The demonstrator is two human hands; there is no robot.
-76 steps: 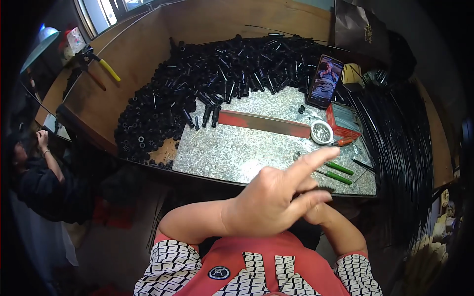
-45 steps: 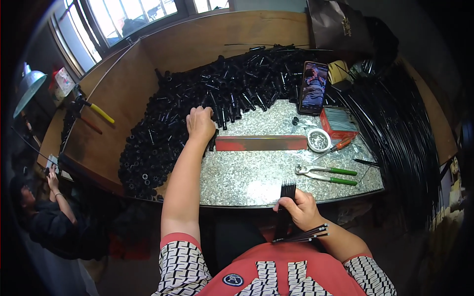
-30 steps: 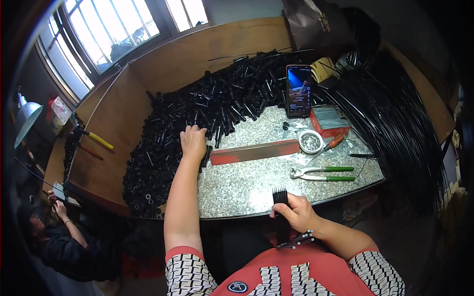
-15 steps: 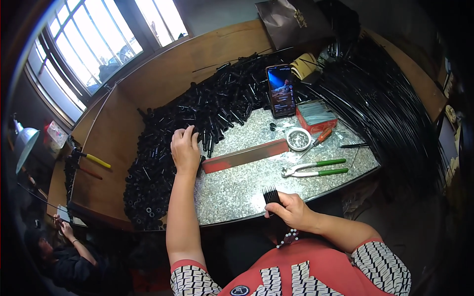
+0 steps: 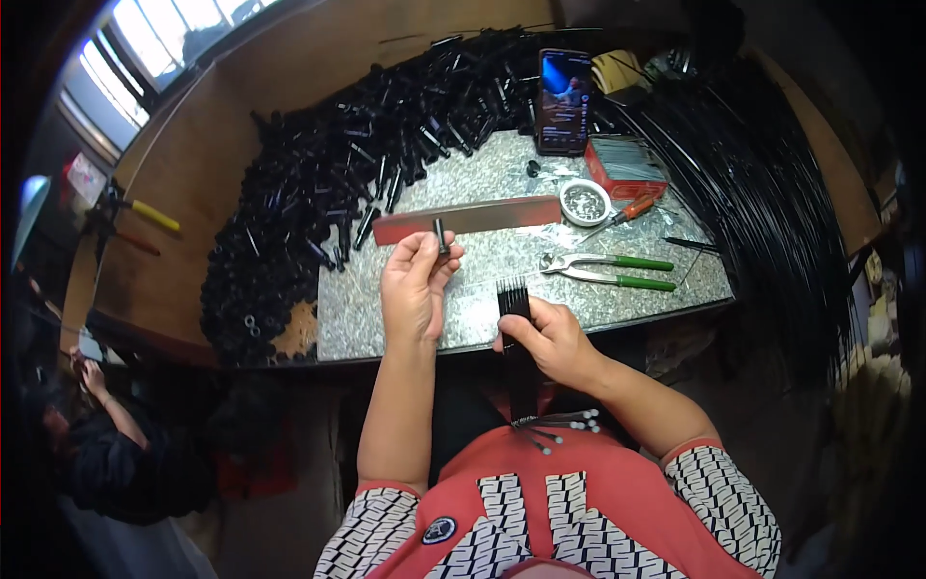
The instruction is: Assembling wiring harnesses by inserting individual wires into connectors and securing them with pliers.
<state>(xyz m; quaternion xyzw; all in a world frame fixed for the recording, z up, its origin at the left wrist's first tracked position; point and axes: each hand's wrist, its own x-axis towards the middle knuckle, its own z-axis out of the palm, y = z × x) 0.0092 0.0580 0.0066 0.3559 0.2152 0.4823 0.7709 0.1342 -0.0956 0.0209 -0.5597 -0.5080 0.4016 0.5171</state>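
My left hand (image 5: 413, 289) pinches a small black tube-like piece (image 5: 440, 234) upright between thumb and fingers, above the speckled worktop (image 5: 415, 328). To its right, my right hand (image 5: 559, 343) is closed round a flat bundle of thin black rods (image 5: 514, 299). The rods' fine tips point up and away from me; their lower ends fan out near my shirt, some with pale round tips. Behind my left hand lies a long dark bar with red sides (image 5: 502, 214). A big heap of black tubular pieces (image 5: 328, 164) covers the worktop's left and far side.
Pincers with green handles (image 5: 617, 270), a white bowl of small metal bits (image 5: 585, 203), an orange-handled screwdriver (image 5: 632, 209) and a red box (image 5: 622, 174) lie at right. A phone (image 5: 564, 106) stands behind. Long black rods (image 5: 743, 183) spread at far right. Another person (image 5: 116, 425) sits at lower left.
My left hand has come back from the heap toward me and now holds a black tube-like piece. The rod bundle, still in my right hand, shows more of its length. The view has shifted.
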